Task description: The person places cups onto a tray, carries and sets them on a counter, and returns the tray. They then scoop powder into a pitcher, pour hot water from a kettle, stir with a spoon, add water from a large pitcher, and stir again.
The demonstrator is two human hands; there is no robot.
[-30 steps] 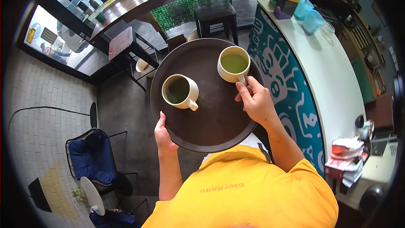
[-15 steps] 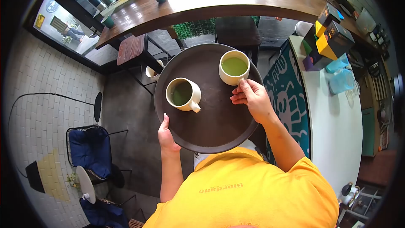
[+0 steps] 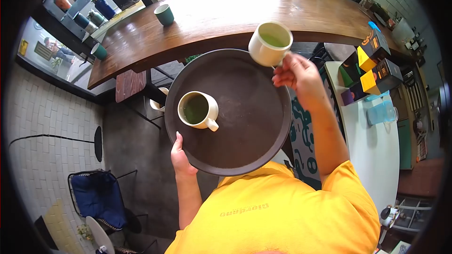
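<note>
The right hand [image 3: 301,79] is closing its thumb and fingers on the handle of a pale mug [image 3: 268,46], holding it upright or nearly so. Green liquid is showing inside. In the view, this mug is overlapping the far right rim of the round brown tray [image 3: 247,129] and the near edge of the wooden counter [image 3: 214,29]; whether it is touching either is hard to tell.

The left hand [image 3: 183,161] is supporting the tray at its near left rim, the thumb pointing up beside the edge; its other fingers are hiding beneath, so how far they are bending cannot be told. A second mug [image 3: 195,111] is standing upright on the left part of the tray, holding darker green liquid, its handle pointing toward the person.

Two green cups, one farther [image 3: 164,15] and one nearer [image 3: 99,51], are standing on the wooden counter's left part. On the right, boxes [image 3: 372,61] and a blue pitcher [image 3: 380,113] are resting on a white counter [image 3: 372,155].
</note>
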